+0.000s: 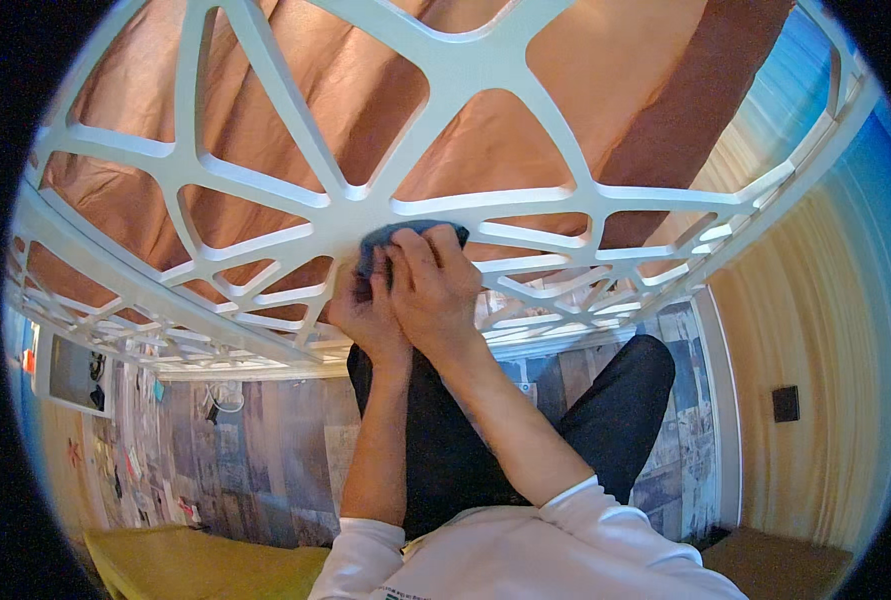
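A dark blue-grey cloth (373, 242) is bunched against a broad junction of a white lattice screen (485, 62). My right hand (433, 285) lies over the cloth with its fingers bent and pressing on it. Close beside it, on the left, my left hand (370, 312) pinches the cloth's lower left part with curled fingers. The two hands touch, and they hide much of the cloth. Openings of several shapes surround the spot where both hands are.
Brown fabric (605, 75) hangs behind the screen. To the right, a wood-patterned wall (815, 300) carries a black square plate (785, 404). A yellow seat (205, 565) is at lower left. A white cable (227, 395) lies on the plank-patterned floor (275, 440).
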